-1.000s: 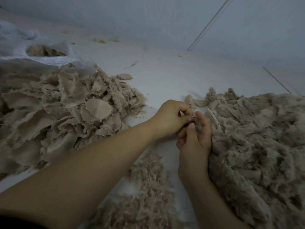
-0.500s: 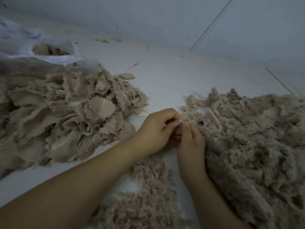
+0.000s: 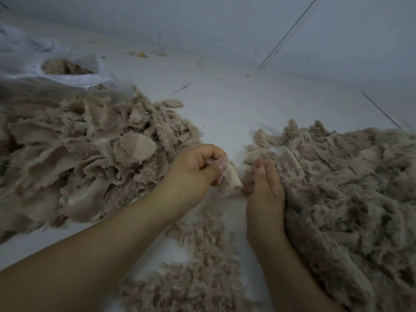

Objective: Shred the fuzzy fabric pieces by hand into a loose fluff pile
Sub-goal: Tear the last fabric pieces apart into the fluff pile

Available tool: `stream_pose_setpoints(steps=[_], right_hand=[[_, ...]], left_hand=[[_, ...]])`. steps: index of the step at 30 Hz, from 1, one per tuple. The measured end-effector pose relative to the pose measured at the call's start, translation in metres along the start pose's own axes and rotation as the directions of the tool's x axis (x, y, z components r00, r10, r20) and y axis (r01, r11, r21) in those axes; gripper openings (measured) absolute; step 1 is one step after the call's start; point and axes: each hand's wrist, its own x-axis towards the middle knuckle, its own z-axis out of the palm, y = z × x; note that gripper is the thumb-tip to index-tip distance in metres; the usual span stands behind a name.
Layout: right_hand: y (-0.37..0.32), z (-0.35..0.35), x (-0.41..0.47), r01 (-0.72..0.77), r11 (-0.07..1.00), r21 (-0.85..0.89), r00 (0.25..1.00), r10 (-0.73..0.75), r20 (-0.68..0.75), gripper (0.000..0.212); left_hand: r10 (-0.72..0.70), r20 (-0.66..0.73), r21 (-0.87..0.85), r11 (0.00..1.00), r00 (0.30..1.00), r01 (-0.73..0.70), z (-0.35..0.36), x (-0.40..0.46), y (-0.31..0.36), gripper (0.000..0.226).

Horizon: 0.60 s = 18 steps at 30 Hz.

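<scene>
Hands first, head view only: our left hand (image 3: 198,170) has its fingers curled round a small fabric piece (image 3: 231,176), thumb and fingertips pinching its top edge, pale backing facing out. Our right hand (image 3: 264,188) sits just right of that piece, fingers straight and together; whether its hidden fingertips have any hold on the piece's lower edge we cannot tell.

Change: half a second back both hands were pinched tight together on the piece; now they have drawn apart, left hand moved left, right hand loosened. We read that as one pull just finished, fluff stripped or torn from the backing.

Where things lie, taking the fabric piece as landmark:
- Left of it, a big heap of flat backing scraps (image 3: 90,154), touching our left wrist area.
- Right of it, a large mound of fuzzy fabric pieces (image 3: 337,188), our right hand resting against its edge.
- Below it, towards us, the loose fluff pile (image 3: 198,266) on the white surface (image 3: 225,104), thin and spread out.
- Far upper left of it, a plastic bag (image 3: 67,70) with more tan material inside.

Task judgement: mid-cycle, far from done, since the fuzzy mound is much larger than the fluff pile. Next likely needs a re-grip on the held piece, or dropping it left if bare.
</scene>
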Motion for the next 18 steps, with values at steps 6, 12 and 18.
stream_pose_setpoints(steps=[6, 12, 18], right_hand=[[0.001, 0.000, -0.005, 0.105, 0.992, -0.069, 0.991, -0.099, 0.092, 0.043], [0.000, -0.002, -0.008, 0.164, 0.981, -0.106, 0.952, -0.130, 0.279, 0.021], [0.001, -0.002, -0.007, 0.193, 0.966, -0.174, 0.949, -0.138, 0.283, 0.012]], left_hand=[[-0.199, -0.001, -0.121, 0.973, 0.980, 0.197, -0.010, -0.004, -0.002, 0.020], [-0.216, 0.078, -0.111, 0.968, 0.973, 0.224, -0.007, -0.005, -0.003, 0.017], [-0.207, -0.034, -0.144, 0.969, 0.978, 0.200, -0.007, -0.005, -0.009, 0.015]])
